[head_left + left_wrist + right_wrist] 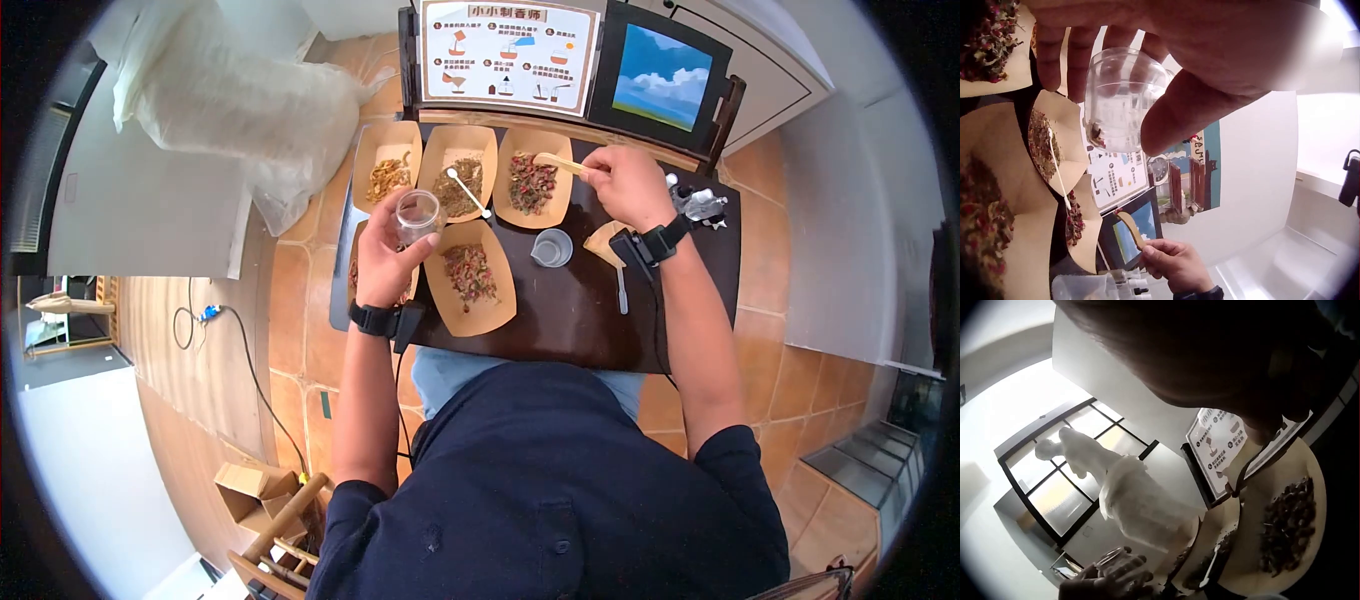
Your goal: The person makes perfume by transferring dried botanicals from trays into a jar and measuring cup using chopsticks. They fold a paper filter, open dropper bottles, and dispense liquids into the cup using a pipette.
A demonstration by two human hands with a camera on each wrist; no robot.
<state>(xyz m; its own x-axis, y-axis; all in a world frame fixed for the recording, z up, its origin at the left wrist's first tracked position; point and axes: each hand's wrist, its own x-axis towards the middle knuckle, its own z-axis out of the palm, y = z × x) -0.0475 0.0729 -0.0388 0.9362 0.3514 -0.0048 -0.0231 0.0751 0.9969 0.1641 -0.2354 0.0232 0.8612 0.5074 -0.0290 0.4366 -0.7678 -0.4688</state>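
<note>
My left hand [383, 258] grips a clear jar [418, 214] above the left-hand trays. In the left wrist view, a few dried petal bits lie inside the jar [1124, 103]. My right hand [630, 187] pinches a light wooden scoop [560, 162] by its end. The scoop's tip is over the back right paper tray [512, 140], which holds reddish dried petals [532, 187]; in the left wrist view a little reddish material shows at the tip of the scoop [1130, 226]. Across the middle tray of greenish-brown herbs [460, 187] lies a white spoon [467, 192].
Other paper trays include one with yellowish pieces [388, 178] and a front one with mixed petals [470, 275]. A clear beaker [551, 248], a tan paper piece [603, 243], a small spatula [622, 292] and silver-topped bottles [703, 205] stand or lie rightward. An instruction board [508, 55] stands behind.
</note>
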